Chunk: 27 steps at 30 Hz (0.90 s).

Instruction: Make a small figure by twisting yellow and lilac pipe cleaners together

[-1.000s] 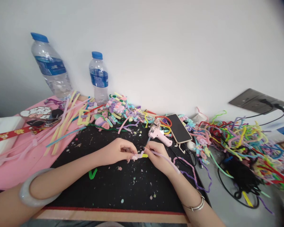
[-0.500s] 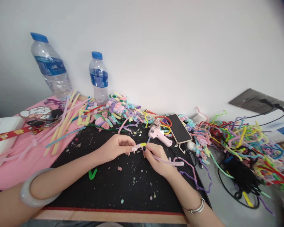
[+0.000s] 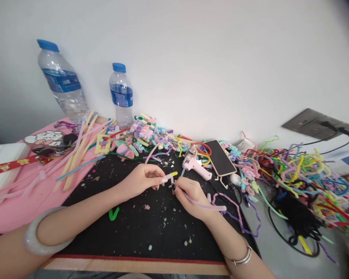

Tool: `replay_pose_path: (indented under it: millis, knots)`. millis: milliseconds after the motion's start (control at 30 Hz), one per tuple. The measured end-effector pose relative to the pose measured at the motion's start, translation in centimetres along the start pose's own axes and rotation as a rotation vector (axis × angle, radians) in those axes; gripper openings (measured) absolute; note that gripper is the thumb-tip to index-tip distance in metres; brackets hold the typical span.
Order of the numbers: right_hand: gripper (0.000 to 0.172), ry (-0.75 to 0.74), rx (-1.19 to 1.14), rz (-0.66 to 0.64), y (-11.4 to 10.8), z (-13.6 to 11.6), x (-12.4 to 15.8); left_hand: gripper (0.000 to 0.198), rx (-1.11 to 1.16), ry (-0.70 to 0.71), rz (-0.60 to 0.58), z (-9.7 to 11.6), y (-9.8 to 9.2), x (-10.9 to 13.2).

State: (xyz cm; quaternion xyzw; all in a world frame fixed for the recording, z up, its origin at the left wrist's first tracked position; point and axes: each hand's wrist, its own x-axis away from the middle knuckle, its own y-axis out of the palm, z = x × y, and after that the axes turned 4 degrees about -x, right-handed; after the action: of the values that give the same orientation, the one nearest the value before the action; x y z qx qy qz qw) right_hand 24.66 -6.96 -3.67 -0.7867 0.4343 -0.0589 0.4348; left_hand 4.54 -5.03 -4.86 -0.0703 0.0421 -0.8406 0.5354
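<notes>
Over the black mat (image 3: pixel 128 236), my left hand (image 3: pixel 142 181) pinches a short pale pink pipe cleaner piece with a yellow tip (image 3: pixel 174 174) between thumb and fingers. My right hand (image 3: pixel 193 197) is closed on a lilac pipe cleaner (image 3: pixel 211 207), whose long tail sticks out to the right past the wrist. The lilac strand's other end reaches up to the piece near its yellow tip; whether it is wrapped around or only laid against it is too small to tell. Just beyond my right hand lies a pink hot glue gun (image 3: pixel 198 168).
Behind the mat, a heap of pipe cleaner pieces (image 3: pixel 145 131) lies by two water bottles (image 3: pixel 121 95). A phone (image 3: pixel 221 159) rests right of the glue gun. Tangled pipe cleaners (image 3: pixel 302 170) and black cord (image 3: pixel 296 215) fill the right side. A green bent piece (image 3: pixel 113 214) lies on the mat.
My right hand has shifted slightly down and left, drawing the lilac strand below the piece. The yellow tip now shows more clearly, tilted upward. My left hand has barely moved.
</notes>
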Motion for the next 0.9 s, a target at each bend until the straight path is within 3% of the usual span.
replay_pose_path:
  millis: [467, 667, 800, 900]
  knots:
    - [0.024, -0.004, 0.039, 0.013, 0.0, 0.1, 0.3, 0.015, -0.15, 0.037, 0.036, -0.1, 0.1, 0.3]
    - [0.014, 0.022, 0.124, -0.014, -0.3, 0.7, 0.1, 0.015, -0.151, 0.065, 0.091, -0.5, -0.3, 0.0]
    - [0.012, 0.025, 0.233, 0.048, -0.8, 1.9, -0.1, 0.014, -0.143, 0.078, 0.106, -0.9, -0.6, -0.3]
    - [0.02, 0.04, 0.325, 0.198, -1.2, 3.0, -0.1, 0.015, -0.156, 0.082, 0.104, -1.0, -0.7, -0.4]
